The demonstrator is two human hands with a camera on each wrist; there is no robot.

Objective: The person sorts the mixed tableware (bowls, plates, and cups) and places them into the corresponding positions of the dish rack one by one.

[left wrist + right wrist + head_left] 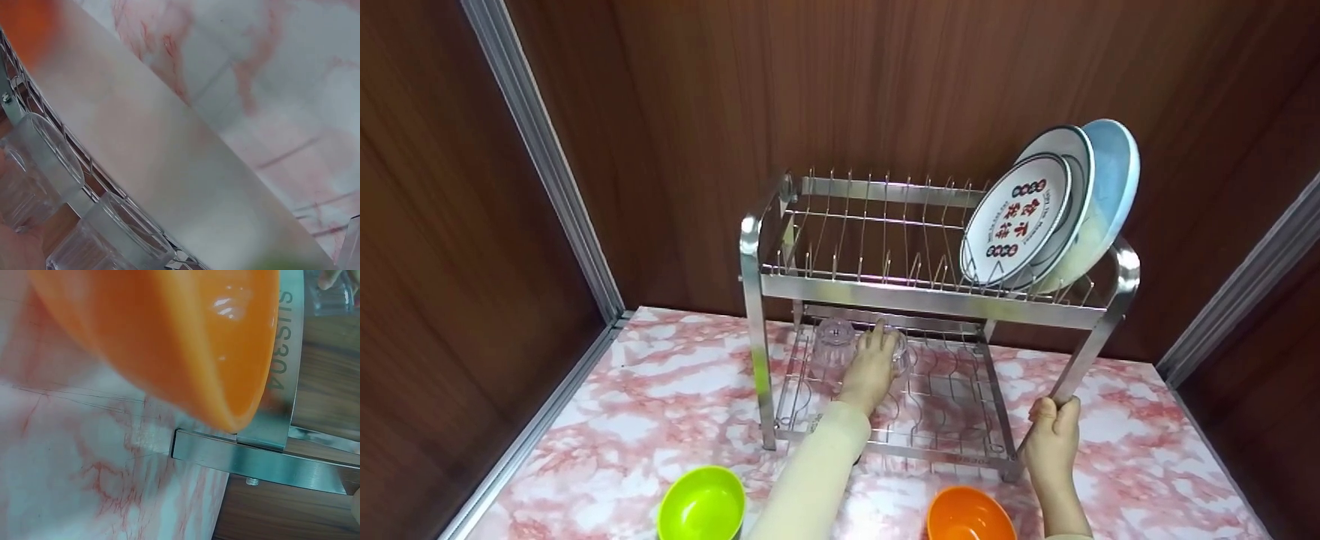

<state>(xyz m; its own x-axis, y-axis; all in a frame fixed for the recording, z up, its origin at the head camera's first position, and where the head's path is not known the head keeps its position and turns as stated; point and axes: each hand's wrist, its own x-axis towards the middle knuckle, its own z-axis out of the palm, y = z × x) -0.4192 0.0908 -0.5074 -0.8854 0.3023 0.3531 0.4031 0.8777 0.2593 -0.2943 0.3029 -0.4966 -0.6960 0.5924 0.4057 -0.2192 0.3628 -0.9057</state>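
Note:
Reaching in under the upper tier, my left hand (870, 369) holds a clear glass (899, 352) upside down on the lower tier of the dish rack (855, 287). In the left wrist view its fingers lie along the side of that glass (42, 169). Beside it another clear glass (834, 346) also stands mouth down; the left wrist view shows this second glass (107, 236) close by. My right hand (1051, 439) grips the front right leg of the metal rack, low down, with the thumb up along the leg.
Several plates (1020, 217) and a light blue dish (1112, 180) lean at the right of the upper tier. A green bowl (701, 506) and an orange bowl (969, 517) stand on the marbled table (652, 420) before the rack. Brown wood panels (697, 97) enclose the back and sides.

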